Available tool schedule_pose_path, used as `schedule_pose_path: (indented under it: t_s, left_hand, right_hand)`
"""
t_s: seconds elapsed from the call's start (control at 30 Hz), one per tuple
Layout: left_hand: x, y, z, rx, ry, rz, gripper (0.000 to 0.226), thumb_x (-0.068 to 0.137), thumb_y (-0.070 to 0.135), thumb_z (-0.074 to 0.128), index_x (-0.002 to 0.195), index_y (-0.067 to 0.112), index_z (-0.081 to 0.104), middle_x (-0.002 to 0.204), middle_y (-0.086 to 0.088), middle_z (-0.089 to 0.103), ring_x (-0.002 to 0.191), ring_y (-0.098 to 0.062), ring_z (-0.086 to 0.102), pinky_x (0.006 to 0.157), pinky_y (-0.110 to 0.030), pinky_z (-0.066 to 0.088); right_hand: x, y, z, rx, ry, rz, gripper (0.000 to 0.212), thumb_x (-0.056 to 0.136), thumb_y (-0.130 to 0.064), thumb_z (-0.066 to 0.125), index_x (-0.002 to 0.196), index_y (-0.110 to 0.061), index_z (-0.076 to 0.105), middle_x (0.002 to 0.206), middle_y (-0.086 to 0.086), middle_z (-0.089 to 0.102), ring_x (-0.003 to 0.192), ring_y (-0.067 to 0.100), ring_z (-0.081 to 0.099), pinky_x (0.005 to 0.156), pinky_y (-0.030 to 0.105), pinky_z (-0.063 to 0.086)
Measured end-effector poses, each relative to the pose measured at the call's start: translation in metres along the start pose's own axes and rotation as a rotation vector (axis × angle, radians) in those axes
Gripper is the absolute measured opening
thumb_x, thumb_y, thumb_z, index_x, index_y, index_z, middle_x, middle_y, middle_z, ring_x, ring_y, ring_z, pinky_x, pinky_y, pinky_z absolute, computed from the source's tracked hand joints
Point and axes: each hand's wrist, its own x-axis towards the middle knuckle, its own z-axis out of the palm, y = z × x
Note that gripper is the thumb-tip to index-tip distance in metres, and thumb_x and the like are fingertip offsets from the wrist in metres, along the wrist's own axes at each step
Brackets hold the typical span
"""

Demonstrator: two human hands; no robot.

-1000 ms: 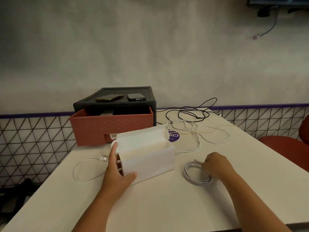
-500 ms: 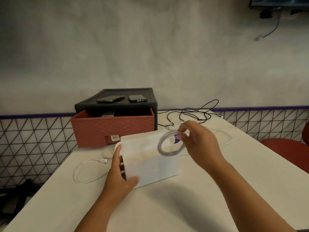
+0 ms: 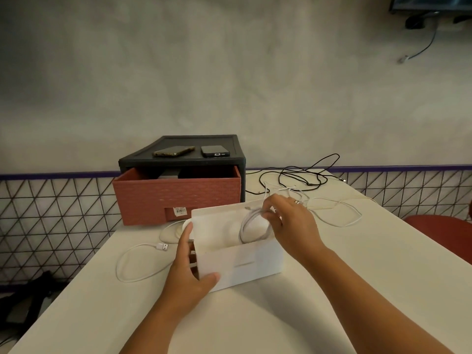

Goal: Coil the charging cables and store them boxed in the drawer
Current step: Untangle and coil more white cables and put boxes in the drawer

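Observation:
A white open box (image 3: 245, 264) stands on the white table (image 3: 357, 290), its lid flap raised at the back. My left hand (image 3: 190, 272) grips the box's left end, thumb on the front wall. My right hand (image 3: 288, 226) pinches a coiled white cable (image 3: 249, 227) whose lower part sits inside the box. Behind the box, the red drawer (image 3: 176, 198) is pulled out of a black cabinet (image 3: 184, 159). A loose white cable (image 3: 135, 264) lies left of the box. More white cables (image 3: 339, 213) and black cables (image 3: 301, 177) lie tangled at the back right.
Two phones (image 3: 194, 150) lie on top of the cabinet. A red chair (image 3: 444, 233) stands at the table's right edge. A wire-grid wall panel (image 3: 51, 221) runs behind and left of the table. A dark bag (image 3: 28, 300) lies on the floor at left.
My right hand picked the coiled white cable off the table, carried it up and left over the box, and has now lowered it partly in. My left hand stayed on the box.

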Motion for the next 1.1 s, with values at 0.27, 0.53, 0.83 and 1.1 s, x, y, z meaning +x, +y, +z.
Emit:
schedule_pose_path:
  t_s: [0.27,0.53,0.83,1.1]
  left_hand:
    - [0.0,0.001,0.001,-0.015,-0.015,-0.002,0.106,0.063,0.008,0.076,0.126,0.066,0.013,0.119,0.015,0.053,0.103,-0.01,0.059,0.075,-0.021,0.05]
    - [-0.001,0.004,0.0,-0.024,-0.035,0.009,0.103,0.066,0.002,0.073,0.124,0.065,0.015,0.117,0.014,0.054,0.098,-0.006,0.061,0.072,-0.016,0.05]
    - [0.001,0.001,-0.002,-0.024,-0.05,-0.022,0.102,0.075,-0.001,0.071,0.128,0.065,0.013,0.126,0.013,0.05,0.107,-0.009,0.057,0.082,-0.023,0.05]
    - [0.004,-0.002,-0.001,0.02,-0.072,-0.061,0.095,0.081,0.006,0.069,0.124,0.069,0.012,0.123,0.024,0.054,0.105,0.006,0.057,0.094,-0.024,0.045]
  right_hand:
    - [0.015,0.003,-0.003,-0.041,-0.561,0.137,0.01,0.083,-0.014,0.065,0.086,-0.022,0.069,0.083,-0.01,0.06,0.079,0.012,0.054,0.064,0.016,0.041]
    - [0.03,-0.007,0.0,-0.231,-0.684,0.007,0.018,0.082,-0.01,0.062,0.091,-0.023,0.071,0.091,-0.001,0.054,0.078,0.016,0.049,0.054,0.014,0.031]
    - [0.018,0.005,0.002,-0.074,-0.608,0.058,0.029,0.095,-0.015,0.046,0.115,-0.021,0.067,0.118,-0.005,0.064,0.107,0.014,0.056,0.087,0.017,0.039]
    - [-0.025,0.031,0.003,0.164,-0.361,0.235,0.01,0.085,-0.018,0.064,0.084,-0.027,0.061,0.092,-0.013,0.055,0.084,0.009,0.051,0.071,0.016,0.037]
